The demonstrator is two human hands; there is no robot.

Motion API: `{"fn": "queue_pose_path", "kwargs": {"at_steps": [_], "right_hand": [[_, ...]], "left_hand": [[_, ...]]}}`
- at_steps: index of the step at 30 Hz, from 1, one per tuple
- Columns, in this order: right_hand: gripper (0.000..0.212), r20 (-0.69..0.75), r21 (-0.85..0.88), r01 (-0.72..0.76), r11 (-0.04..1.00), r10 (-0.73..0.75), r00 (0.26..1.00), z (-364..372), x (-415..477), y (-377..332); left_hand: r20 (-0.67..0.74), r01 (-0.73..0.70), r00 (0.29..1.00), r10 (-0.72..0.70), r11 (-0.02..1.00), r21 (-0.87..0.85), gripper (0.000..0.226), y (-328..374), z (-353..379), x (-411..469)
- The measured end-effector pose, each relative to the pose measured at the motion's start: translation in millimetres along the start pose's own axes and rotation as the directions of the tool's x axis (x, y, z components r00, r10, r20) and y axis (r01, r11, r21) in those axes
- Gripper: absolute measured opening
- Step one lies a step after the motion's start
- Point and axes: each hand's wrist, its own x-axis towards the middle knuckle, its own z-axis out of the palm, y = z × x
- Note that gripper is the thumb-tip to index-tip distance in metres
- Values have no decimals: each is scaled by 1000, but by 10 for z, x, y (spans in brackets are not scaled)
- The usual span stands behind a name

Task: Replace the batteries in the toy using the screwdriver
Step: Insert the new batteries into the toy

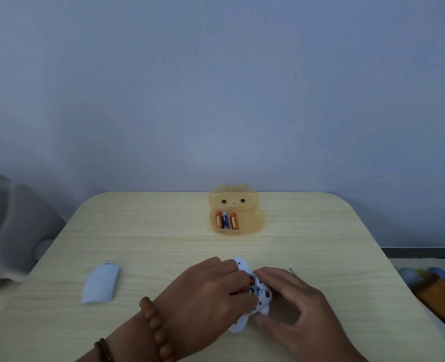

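Note:
A light-blue toy (261, 300) lies near the table's front edge with its battery compartment open; red batteries (251, 281) show inside. My left hand (211, 291) covers the toy's left side, fingers at the compartment. My right hand (291, 304) cups the toy from the right. The toy's blue battery cover (100, 283) lies apart on the table at the left. A thin metal screwdriver tip (292, 270) pokes out behind my right hand; the rest of it is hidden. An open orange bear-shaped case (251, 223) at the back holds three batteries (226, 220).
The light wooden table (164, 244) stands against a blue wall. Grey fabric (15, 226) lies off the left edge. Coloured toys (432, 286) sit on the floor at the right.

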Motion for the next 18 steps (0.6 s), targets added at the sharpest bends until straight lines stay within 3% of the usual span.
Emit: {"fn": "queue_pose_path", "kwargs": {"at_steps": [7,11,18], "right_hand": [[61,-4,-16,1,1000,-1,1000,5,-18,15],[61,-7,-3,2,1000,-2,1000,-9,-16,12],[62,-17,8,-6,1000,6,1000,4,-11,-20]], "left_hand": [[-45,-29,999,31,998,49,10,67,6,-21],[-57,-21,998,26,997,77,19,80,56,-71],[-96,9,995,-6,1000,28,12,85,61,-112]]}}
